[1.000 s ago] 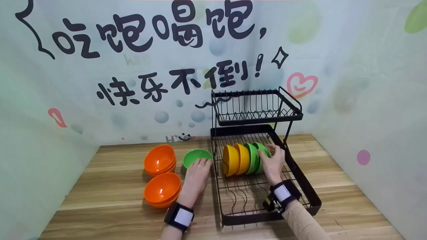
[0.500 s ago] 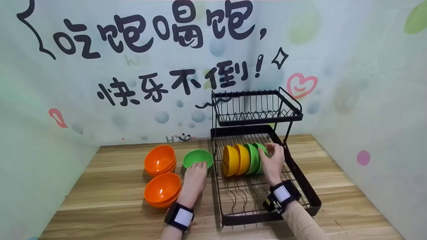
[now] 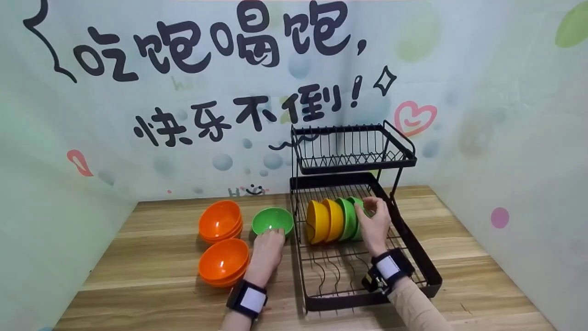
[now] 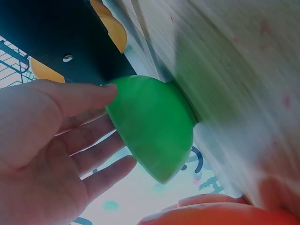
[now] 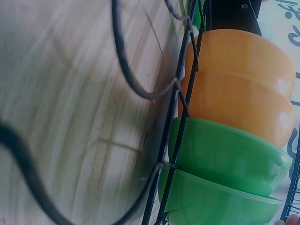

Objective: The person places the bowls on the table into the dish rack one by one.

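Note:
My left hand holds the near rim of a green bowl that stands on the table left of the rack. In the left wrist view the thumb lies at the rim of this green bowl, with the fingers across the rim. My right hand holds the rightmost green bowl in the rack, thumb in front and fingers bent behind. Beside that one, another green bowl and two yellow bowls stand on edge in a row. Only a fingertip shows in the right wrist view.
A black two-tier dish rack stands on the wooden table, its upper shelf overhanging the back. Two stacks of orange bowls, the far stack and the near stack, stand left of my left hand. A printed wall sheet closes off the back.
My left hand has drawn back slightly from the right side of the loose green bowl to its near rim, its fingers bending more. My right hand has shifted only slightly left at the rack.

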Demonstrator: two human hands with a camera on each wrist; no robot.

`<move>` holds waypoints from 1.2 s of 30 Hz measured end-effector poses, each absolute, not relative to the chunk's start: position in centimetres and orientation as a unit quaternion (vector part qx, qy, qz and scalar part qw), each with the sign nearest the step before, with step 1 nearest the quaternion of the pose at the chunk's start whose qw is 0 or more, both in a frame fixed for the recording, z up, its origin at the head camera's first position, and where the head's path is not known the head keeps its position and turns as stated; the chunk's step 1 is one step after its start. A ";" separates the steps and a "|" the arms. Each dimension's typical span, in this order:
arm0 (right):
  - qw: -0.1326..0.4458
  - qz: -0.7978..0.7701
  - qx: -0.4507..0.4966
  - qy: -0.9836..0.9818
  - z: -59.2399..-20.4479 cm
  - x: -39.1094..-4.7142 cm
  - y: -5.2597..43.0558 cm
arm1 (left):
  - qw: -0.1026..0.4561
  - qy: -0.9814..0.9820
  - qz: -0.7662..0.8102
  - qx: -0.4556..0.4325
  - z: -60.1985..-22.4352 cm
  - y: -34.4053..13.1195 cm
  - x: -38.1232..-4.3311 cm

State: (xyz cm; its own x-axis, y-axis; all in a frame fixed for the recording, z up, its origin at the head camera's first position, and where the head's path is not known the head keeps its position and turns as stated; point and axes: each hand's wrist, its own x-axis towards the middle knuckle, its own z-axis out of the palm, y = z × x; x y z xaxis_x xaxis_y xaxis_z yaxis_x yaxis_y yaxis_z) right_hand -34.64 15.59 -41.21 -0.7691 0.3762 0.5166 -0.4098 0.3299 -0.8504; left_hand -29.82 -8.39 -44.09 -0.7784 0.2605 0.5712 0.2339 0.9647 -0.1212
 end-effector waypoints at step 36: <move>0.305 0.577 0.020 -0.757 -41.0 -34.5 15.4 | 0.290 -0.943 0.031 -0.161 -43.2 -8.3 -29.3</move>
State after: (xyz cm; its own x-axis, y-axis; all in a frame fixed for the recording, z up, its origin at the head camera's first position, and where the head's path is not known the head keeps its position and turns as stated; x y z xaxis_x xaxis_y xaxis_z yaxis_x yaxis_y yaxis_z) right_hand -34.51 15.40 -41.04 -0.8130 0.3210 0.4857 -0.3830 0.3334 -0.8615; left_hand -29.26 -8.33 -43.22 -0.7805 0.3214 0.5362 0.2854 0.9463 -0.1517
